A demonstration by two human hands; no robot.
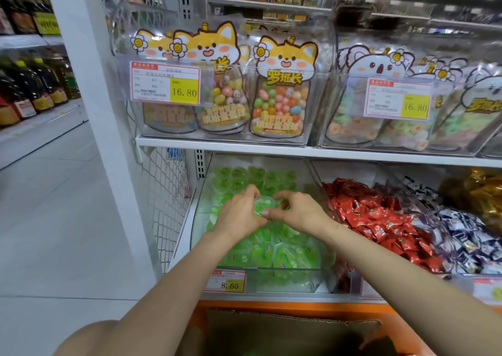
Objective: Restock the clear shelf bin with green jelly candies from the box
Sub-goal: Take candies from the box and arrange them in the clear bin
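Pinching one green jelly candy (263, 205) together, left hand (239, 214) and right hand (296, 212) hover over the already well-filled clear bin (288, 279); box (293, 328) contents unclear.

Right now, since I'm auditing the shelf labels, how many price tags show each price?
16.80 tags: 2
8.60 tag: 1
cut-off tag at the lower right edge, price not readable: 1
Total: 4

Fox bags (282, 89) and koala bags (376, 94) on the upper shelf (244, 144); red sweets (380, 219) beside blue sweets (461, 236); oil bottles (32, 84) far left
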